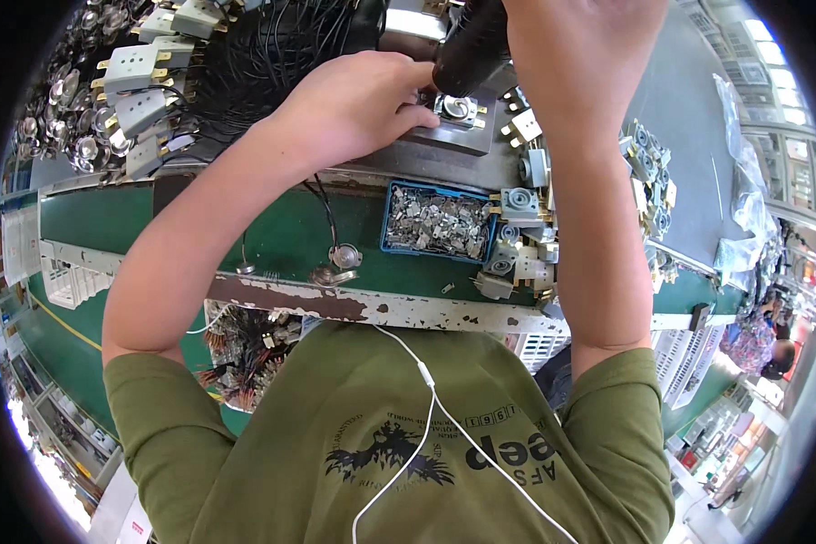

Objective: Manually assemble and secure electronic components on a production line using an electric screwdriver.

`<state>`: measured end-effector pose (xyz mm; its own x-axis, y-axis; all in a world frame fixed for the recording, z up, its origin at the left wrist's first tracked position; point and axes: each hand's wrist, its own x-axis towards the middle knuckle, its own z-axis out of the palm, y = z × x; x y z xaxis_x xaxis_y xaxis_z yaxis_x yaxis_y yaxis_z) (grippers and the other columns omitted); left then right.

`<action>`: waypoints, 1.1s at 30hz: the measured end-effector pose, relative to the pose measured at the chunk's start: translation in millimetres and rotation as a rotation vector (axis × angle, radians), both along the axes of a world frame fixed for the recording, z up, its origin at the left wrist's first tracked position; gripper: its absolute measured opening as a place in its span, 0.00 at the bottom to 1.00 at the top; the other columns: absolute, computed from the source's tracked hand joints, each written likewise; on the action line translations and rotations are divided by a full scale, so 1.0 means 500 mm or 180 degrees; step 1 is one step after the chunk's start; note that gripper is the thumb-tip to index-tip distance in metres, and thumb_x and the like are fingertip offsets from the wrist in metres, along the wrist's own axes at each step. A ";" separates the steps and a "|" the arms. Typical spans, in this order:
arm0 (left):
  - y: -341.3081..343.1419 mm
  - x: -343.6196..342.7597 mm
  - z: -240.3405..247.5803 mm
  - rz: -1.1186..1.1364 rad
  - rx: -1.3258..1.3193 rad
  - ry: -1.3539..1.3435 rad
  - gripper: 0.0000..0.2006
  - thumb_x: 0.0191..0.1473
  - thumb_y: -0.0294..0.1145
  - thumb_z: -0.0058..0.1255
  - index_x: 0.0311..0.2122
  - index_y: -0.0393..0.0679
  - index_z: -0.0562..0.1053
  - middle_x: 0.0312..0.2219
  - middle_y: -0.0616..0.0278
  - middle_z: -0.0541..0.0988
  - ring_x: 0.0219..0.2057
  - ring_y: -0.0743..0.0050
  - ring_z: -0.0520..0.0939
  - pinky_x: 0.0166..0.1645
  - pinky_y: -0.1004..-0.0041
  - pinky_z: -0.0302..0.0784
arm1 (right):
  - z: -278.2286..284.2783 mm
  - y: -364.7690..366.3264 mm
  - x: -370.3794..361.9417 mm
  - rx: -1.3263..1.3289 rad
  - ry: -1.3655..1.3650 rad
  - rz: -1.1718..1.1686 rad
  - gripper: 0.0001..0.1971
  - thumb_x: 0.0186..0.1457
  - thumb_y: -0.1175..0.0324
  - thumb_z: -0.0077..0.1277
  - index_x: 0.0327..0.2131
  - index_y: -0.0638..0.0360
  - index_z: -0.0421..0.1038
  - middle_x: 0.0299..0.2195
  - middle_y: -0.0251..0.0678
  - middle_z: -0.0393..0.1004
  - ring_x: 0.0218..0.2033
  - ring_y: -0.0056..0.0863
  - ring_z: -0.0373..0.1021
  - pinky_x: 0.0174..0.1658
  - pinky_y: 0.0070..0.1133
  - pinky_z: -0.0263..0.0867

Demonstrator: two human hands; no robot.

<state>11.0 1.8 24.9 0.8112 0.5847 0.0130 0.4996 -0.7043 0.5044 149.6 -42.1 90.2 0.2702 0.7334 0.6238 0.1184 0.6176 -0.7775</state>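
My left hand [358, 102] reaches over the bench, thumb and forefinger curled in at the side of a small part with a round silver disc and brass-coloured tabs [457, 109]. That part sits on a grey metal block [462, 138]. Just above it comes down a thick black cylindrical tool [471, 54], its lower end close to the disc. My right hand [576, 41] is at the top edge beside this tool. Its fingers lie out of the picture, so its grip on the tool cannot be made out.
A blue tray of small metal pieces [438, 222] stands near the front edge. Grey switch-like housings [519, 207] are heaped by my right forearm. Black cables [263, 68], white housings [131, 68] and silver discs [86, 150] pile up left. Clear plastic film [743, 195] lies right.
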 end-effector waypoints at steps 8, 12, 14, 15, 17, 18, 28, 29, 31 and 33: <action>0.004 -0.001 0.003 -0.0197 0.0191 0.0370 0.16 0.57 0.43 0.60 0.45 0.46 0.76 0.36 0.55 0.83 0.42 0.51 0.84 0.45 0.56 0.81 | -0.018 0.002 -0.020 0.0363 0.0330 0.0307 0.28 0.55 0.83 0.61 0.55 0.61 0.57 0.36 0.36 0.75 0.31 0.21 0.74 0.31 0.19 0.73; 0.004 0.003 0.008 -0.0182 0.0153 0.0433 0.16 0.56 0.42 0.60 0.45 0.45 0.76 0.36 0.55 0.83 0.41 0.50 0.84 0.45 0.56 0.81 | -0.014 0.030 -0.004 0.0685 0.0393 0.0602 0.29 0.55 0.84 0.60 0.56 0.61 0.57 0.37 0.36 0.75 0.31 0.21 0.74 0.31 0.19 0.73; 0.003 0.003 0.011 -0.0188 0.0159 0.0414 0.16 0.56 0.41 0.60 0.45 0.44 0.76 0.36 0.55 0.83 0.41 0.50 0.84 0.45 0.56 0.81 | -0.013 0.044 0.005 0.0853 0.0430 0.0746 0.29 0.55 0.84 0.60 0.56 0.60 0.57 0.37 0.36 0.75 0.31 0.22 0.75 0.31 0.19 0.73; 0.003 0.004 0.011 -0.0201 0.0161 0.0405 0.15 0.56 0.42 0.60 0.44 0.44 0.76 0.35 0.55 0.83 0.41 0.50 0.84 0.44 0.56 0.81 | -0.012 0.049 0.008 0.0942 0.0449 0.0821 0.29 0.55 0.84 0.60 0.56 0.60 0.57 0.37 0.36 0.75 0.31 0.22 0.75 0.31 0.19 0.73; 0.008 0.003 0.002 -0.0218 0.0187 0.0397 0.15 0.56 0.42 0.60 0.43 0.44 0.77 0.35 0.55 0.83 0.41 0.50 0.84 0.44 0.56 0.81 | -0.011 0.039 -0.001 0.1055 0.0464 0.0891 0.29 0.54 0.85 0.60 0.56 0.60 0.56 0.37 0.37 0.75 0.31 0.22 0.75 0.31 0.19 0.73; 0.011 -0.003 -0.015 -0.0236 0.0275 0.0270 0.15 0.56 0.42 0.60 0.43 0.44 0.77 0.35 0.55 0.82 0.41 0.50 0.84 0.44 0.55 0.81 | -0.012 0.013 -0.023 0.0605 0.0565 0.0782 0.29 0.54 0.85 0.60 0.56 0.60 0.57 0.36 0.36 0.75 0.31 0.22 0.75 0.31 0.19 0.73; -0.012 0.006 -0.034 -0.0762 0.1333 -0.0575 0.15 0.53 0.37 0.63 0.47 0.49 0.79 0.38 0.66 0.79 0.43 0.63 0.81 0.48 0.64 0.77 | 0.066 -0.055 0.041 -0.0155 -0.0299 -0.0854 0.15 0.58 0.72 0.63 0.45 0.63 0.69 0.35 0.36 0.78 0.25 0.22 0.75 0.27 0.19 0.71; -0.010 0.007 -0.032 -0.0936 0.1309 -0.0548 0.17 0.52 0.36 0.63 0.48 0.50 0.79 0.39 0.65 0.80 0.43 0.63 0.81 0.47 0.64 0.76 | 0.062 -0.047 0.045 -0.0141 -0.0289 -0.0869 0.15 0.58 0.72 0.63 0.45 0.63 0.69 0.35 0.36 0.78 0.25 0.22 0.75 0.27 0.19 0.71; -0.011 0.001 -0.026 -0.0991 0.1192 -0.0783 0.16 0.52 0.34 0.63 0.48 0.51 0.79 0.38 0.66 0.80 0.42 0.63 0.82 0.46 0.63 0.76 | 0.040 -0.023 0.078 0.0098 -0.0107 -0.0968 0.18 0.59 0.71 0.63 0.49 0.63 0.68 0.34 0.34 0.78 0.27 0.20 0.75 0.29 0.17 0.71; -0.016 -0.016 -0.032 -0.0884 0.0465 -0.0770 0.15 0.52 0.33 0.62 0.47 0.51 0.80 0.36 0.67 0.81 0.40 0.63 0.82 0.47 0.64 0.76 | 0.051 0.023 0.130 -0.0382 0.0027 -0.1309 0.21 0.59 0.71 0.63 0.51 0.63 0.66 0.35 0.34 0.77 0.28 0.21 0.75 0.31 0.18 0.71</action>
